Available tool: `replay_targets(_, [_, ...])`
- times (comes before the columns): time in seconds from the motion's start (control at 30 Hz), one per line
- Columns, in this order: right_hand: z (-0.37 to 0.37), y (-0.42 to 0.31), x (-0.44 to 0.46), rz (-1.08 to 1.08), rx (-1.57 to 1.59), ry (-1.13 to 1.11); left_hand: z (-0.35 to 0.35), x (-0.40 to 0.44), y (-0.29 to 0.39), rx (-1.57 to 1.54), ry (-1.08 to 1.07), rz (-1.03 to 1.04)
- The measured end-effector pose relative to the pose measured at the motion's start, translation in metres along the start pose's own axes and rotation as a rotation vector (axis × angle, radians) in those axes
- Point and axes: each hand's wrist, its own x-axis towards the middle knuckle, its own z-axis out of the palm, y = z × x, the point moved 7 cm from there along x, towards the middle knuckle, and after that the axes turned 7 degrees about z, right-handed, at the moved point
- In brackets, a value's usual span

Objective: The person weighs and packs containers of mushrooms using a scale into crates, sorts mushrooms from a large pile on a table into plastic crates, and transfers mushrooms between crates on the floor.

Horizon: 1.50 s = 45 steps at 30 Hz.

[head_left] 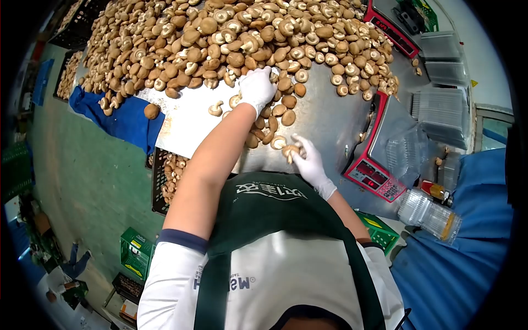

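Observation:
My left hand, in a white glove, reaches to the near edge of a big heap of shiitake mushrooms. Its fingers curl down among the mushrooms, and whatever they hold is hidden. Closer to my body, my gloved right hand pinches a shiitake mushroom between thumb and fingers, pale underside partly showing. Beside it, on the metal table, lies another upturned mushroom. Several loose brown mushrooms trail between my two hands.
Right of my hands stands a red scale with clear plastic trays on it. A second scale and stacked trays are farther off. A blue cloth and a crate of mushrooms are at left.

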Motion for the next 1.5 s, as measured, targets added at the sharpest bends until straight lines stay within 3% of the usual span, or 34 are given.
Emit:
replay_targets(0.13, [-0.027, -0.016, 0.036, -0.079, -0.011, 0.244, -0.030, -0.022, -0.008, -0.288, 0.286, 0.089])
replay_targets(0.17, [-0.032, -0.021, 0.046, -0.087, -0.030, 0.292, -0.032, -0.030, -0.019, -0.520, 0.329, 0.096])
replay_targets(0.23, [-0.041, -0.051, 0.061, -0.329, -0.291, 0.508, -0.047, -0.060, -0.036, -0.883, 0.395, -0.032])
replay_targets(0.37, [-0.020, -0.084, 0.099, -0.084, -0.539, 0.351, -0.047, -0.122, -0.070, -1.242, 0.223, -0.276])
replay_targets(0.4, [-0.012, -0.083, 0.109, -0.147, -0.653, 0.355, -0.028, -0.138, -0.086, -1.413, 0.185, -0.351])
replay_targets(0.5, [-0.011, -0.092, 0.116, -0.060, -0.524, 0.272, -0.019, -0.174, -0.089, -1.726, 0.125, -0.440])
replay_targets(0.53, [-0.010, -0.095, 0.114, -0.126, -0.456, 0.271, -0.019, -0.183, -0.084, -1.800, 0.112, -0.447])
replay_targets(0.63, [-0.003, -0.109, 0.092, -0.321, -0.250, 0.259, -0.014, -0.201, -0.073, -1.959, 0.166, -0.521])
replay_targets(0.67, [0.001, -0.109, 0.084, -0.285, -0.168, 0.214, -0.005, -0.203, -0.074, -1.960, 0.135, -0.503])
replay_targets(0.77, [0.016, -0.121, 0.059, -0.498, -0.202, 0.203, 0.001, -0.198, -0.056, -1.928, 0.031, -0.490])
replay_targets(0.9, [0.032, -0.145, 0.030, -0.508, -0.251, 0.131, -0.008, -0.185, -0.024, -1.874, -0.137, -0.404])
replay_targets(1.03, [0.047, -0.154, 0.007, -0.565, -0.287, 0.057, 0.004, -0.183, -0.018, -1.903, -0.157, -0.504])
replay_targets(1.23, [0.059, -0.158, -0.010, -0.495, -0.011, -0.131, 0.009, -0.203, -0.028, -2.287, -0.160, -0.562])
replay_targets(1.3, [0.061, -0.160, -0.012, -0.512, -0.032, -0.117, 0.019, -0.215, -0.041, -2.366, -0.169, -0.566])
replay_targets(1.33, [0.060, -0.164, -0.014, -0.629, -0.130, -0.065, 0.019, -0.219, -0.045, -2.374, -0.130, -0.564])
replay_targets(1.43, [0.059, -0.145, -0.005, -0.366, 0.046, -0.075, 0.016, -0.242, -0.079, -2.462, 0.052, -0.580])
replay_targets(1.47, [0.055, -0.132, 0.002, -0.325, 0.089, -0.047, 0.015, -0.252, -0.101, -2.436, 0.079, -0.492])
replay_targets(1.5, [0.046, -0.117, 0.008, -0.280, 0.092, -0.015, 0.010, -0.266, -0.124, -2.458, 0.215, -0.500])
